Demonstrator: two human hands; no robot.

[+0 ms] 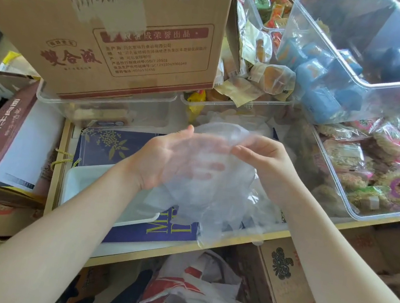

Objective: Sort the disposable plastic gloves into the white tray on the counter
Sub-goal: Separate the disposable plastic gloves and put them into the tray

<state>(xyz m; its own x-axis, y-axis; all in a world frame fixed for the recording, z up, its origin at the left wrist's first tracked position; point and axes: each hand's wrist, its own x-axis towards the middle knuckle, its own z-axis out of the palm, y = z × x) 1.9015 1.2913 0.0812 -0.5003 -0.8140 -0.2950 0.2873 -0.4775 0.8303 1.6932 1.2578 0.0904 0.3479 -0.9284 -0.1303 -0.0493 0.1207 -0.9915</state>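
Observation:
Clear disposable plastic gloves [212,175] hang bunched in mid-air over the counter, between both hands. My left hand [168,157] lies palm up behind the thin film, fingers spread and showing through it. My right hand [266,159] pinches the upper edge of the film with curled fingers. The white tray [81,182] sits on the counter below and to the left, partly hidden by my left forearm and the hanging plastic. More clear plastic [257,208] lies heaped on the counter to the right of the tray.
A torn cardboard box [121,41] stands at the back on clear bins. A tilted clear bin of blue packets [332,87] and a clear bin of snack packs [367,172] fill the right. A dark blue gift bag [109,145] lies under the tray. Below the counter edge lie a red-and-white plastic bag [196,292] and boxes.

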